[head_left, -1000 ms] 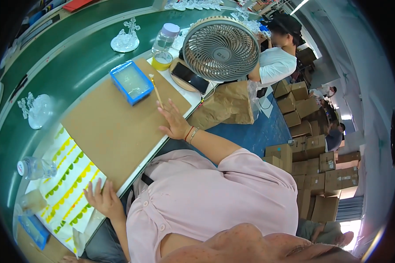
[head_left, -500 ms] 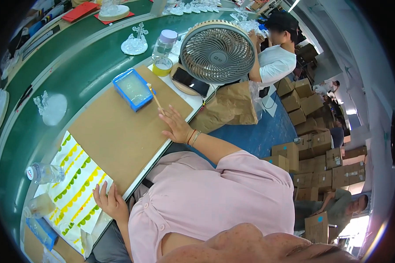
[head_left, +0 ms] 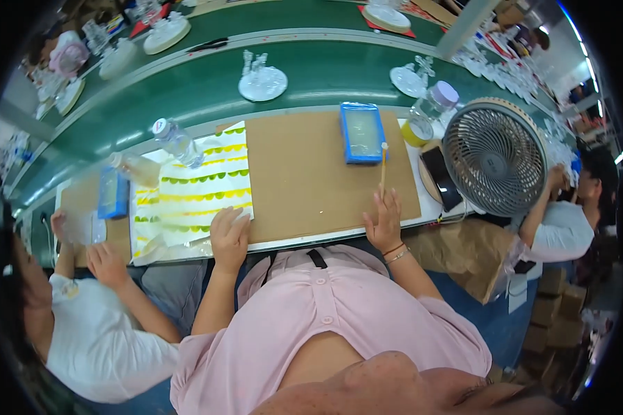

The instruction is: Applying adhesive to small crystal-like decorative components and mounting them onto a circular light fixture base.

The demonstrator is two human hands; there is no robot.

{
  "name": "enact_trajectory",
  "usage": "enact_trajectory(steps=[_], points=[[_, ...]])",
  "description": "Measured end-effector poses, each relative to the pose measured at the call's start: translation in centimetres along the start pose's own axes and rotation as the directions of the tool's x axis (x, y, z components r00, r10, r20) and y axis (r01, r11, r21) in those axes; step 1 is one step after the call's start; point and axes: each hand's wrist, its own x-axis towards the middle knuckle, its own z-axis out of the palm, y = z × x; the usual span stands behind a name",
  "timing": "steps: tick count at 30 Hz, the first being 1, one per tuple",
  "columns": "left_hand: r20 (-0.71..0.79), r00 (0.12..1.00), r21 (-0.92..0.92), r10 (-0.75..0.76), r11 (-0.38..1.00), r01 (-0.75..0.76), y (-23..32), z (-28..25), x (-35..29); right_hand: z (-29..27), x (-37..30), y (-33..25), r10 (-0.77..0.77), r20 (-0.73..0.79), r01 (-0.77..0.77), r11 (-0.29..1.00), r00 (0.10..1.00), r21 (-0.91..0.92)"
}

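Note:
My left hand (head_left: 230, 241) lies at the near edge of the work surface, its fingers stretched over the corner of a white sheet with yellow and green scalloped stripes (head_left: 204, 185). My right hand (head_left: 385, 221) rests on the near right of a brown cardboard mat (head_left: 294, 169), fingers apart. A thin pale stick (head_left: 383, 169) has its near end at those fingertips and its far end against a blue-rimmed rectangular tray (head_left: 363, 133). Whether the fingers press on the stick is hard to tell. Inside the tray is something pale and translucent.
Right of the mat stand a lidded clear bottle (head_left: 432, 102), yellow tape roll (head_left: 417, 131), phone (head_left: 440, 180) and fan (head_left: 495, 158). Two bottles stand left. Clear ornaments (head_left: 262, 81) sit on the green conveyor (head_left: 325, 72) beyond. A co-worker sits on each side.
My view has swung to the left, bringing the left co-worker into sight. Both my hands stay in nearly the same places, and the stick still leans toward the tray.

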Motion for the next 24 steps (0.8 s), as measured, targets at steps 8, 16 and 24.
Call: enact_trajectory(steps=[8,16,24], points=[[0.068,0.995,0.048,0.073,0.996,-0.077,0.74,-0.48,0.8,-0.16,0.46,0.22,-0.039,-0.08,0.046,0.996,0.996,0.083],[0.073,0.997,0.074,-0.01,0.997,0.005,0.51,0.3,0.76,-0.27,0.31,0.49,-0.049,-0.023,0.051,0.995,0.999,0.09],[0.106,0.994,0.055,0.036,0.998,-0.042,0.7,0.1,0.84,-0.74,0.2,0.51,-0.045,-0.018,0.047,0.994,0.999,0.098]])
